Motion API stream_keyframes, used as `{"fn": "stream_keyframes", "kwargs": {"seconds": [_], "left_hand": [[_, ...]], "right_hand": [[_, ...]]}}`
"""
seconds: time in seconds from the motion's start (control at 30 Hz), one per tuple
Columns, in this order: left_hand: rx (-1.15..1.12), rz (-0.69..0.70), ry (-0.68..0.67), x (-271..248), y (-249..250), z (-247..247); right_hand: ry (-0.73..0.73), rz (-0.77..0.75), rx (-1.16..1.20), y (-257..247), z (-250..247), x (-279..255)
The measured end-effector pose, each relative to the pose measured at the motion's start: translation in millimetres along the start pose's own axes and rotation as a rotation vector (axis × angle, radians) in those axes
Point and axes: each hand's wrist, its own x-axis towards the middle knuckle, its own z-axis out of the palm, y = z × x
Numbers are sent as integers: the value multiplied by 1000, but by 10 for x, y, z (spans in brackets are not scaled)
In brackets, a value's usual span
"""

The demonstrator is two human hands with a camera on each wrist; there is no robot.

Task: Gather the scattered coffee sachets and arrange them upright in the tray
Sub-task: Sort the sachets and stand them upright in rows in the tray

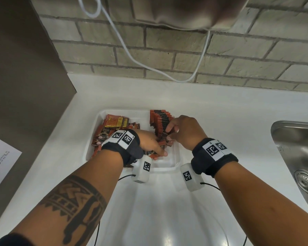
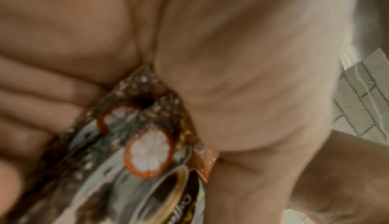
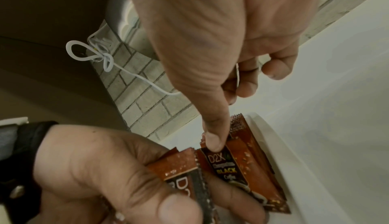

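Note:
A white tray (image 1: pixel 164 169) sits on the counter. Its left half holds a loose pile of red-brown coffee sachets (image 1: pixel 112 126). Along its right side stands a row of upright sachets (image 1: pixel 161 119). My left hand (image 1: pixel 160 153) is low in the tray's near right part and grips a small bunch of sachets (image 3: pixel 185 169), whose print fills the left wrist view (image 2: pixel 147 157). My right hand (image 1: pixel 172 134) is at the near end of the row, fingers curled over it. Its thumb (image 3: pixel 214 142) presses on the top of a D2X black coffee sachet (image 3: pixel 231 166) beside the tray wall (image 3: pixel 273 144).
A steel sink (image 1: pixel 295 148) lies at the right edge of the white counter (image 1: pixel 220 107). A white cable (image 1: pixel 132 59) hangs across the brick wall behind. A brown cabinet panel (image 1: pixel 25 86) and a printed sheet (image 1: pixel 0 162) are on the left.

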Motion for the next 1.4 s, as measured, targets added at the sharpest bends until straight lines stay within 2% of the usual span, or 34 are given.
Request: {"fn": "stream_keyframes", "kwargs": {"seconds": [0.1,0.37,0.53,0.63,0.7,0.8,0.9,1.03,1.13,1.2,1.3,1.4], "left_hand": [[-72,-3,17,-10,8,-1],[-78,-49,8,-22,27,30],[-81,-16,-2,-112,87,18],[-99,2,28,-208,14,-31],[-275,30,49,-252,-91,-56],[-704,151,108,-379,-174,-38],[-803,264,194,-425,-177,-1],[-720,287,291,-423,-161,33],[-589,242,315,-413,-222,26],[-444,141,319,-425,-296,-4],[-109,-47,295,-482,-320,-44],[133,-56,215,-515,-187,-10]], "right_hand": [[0,2,-24,-14,-8,0],[5,22,-30,-30,18,35],[-8,14,-17,-43,-1,6],[48,-10,45,-42,-54,-67],[80,-31,115,-49,-96,-145],[20,-51,242,-100,-128,-269],[3,-30,365,-136,-128,-289],[20,-26,426,-170,-179,-268],[41,-33,378,-164,-228,-278],[81,-35,283,-140,-244,-282],[115,-42,118,-95,-210,-275],[94,-27,29,-77,-137,-246]]}}
